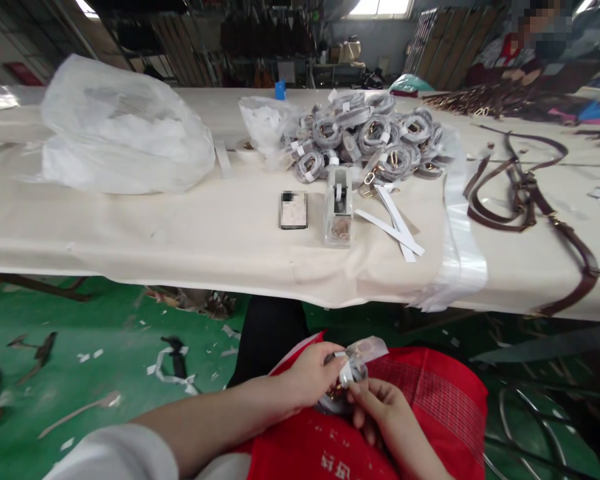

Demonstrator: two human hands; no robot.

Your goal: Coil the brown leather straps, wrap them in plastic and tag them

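Low over my lap, my left hand (314, 375) is closed around a coiled strap (339, 399) wrapped in clear plastic, with gold-coloured metal fittings showing. The thumb and fingers of my right hand (386, 412) pinch the coil's near right side, by a white paper band (346, 375). A loose flap of clear plastic (371, 348) sticks up at the far side of the coil. My fingers hide part of the bundle. Beneath both hands lies a red apron (430, 380) with white printing.
On the cream-covered table (220, 240) stand a tape dispenser (339, 207), white paper strips (397, 227) and a pile of wrapped strap coils (370, 137). A large plastic bag (125, 133) lies left, brown leather straps (525, 193) right. Another person (515, 60) is at the far right.
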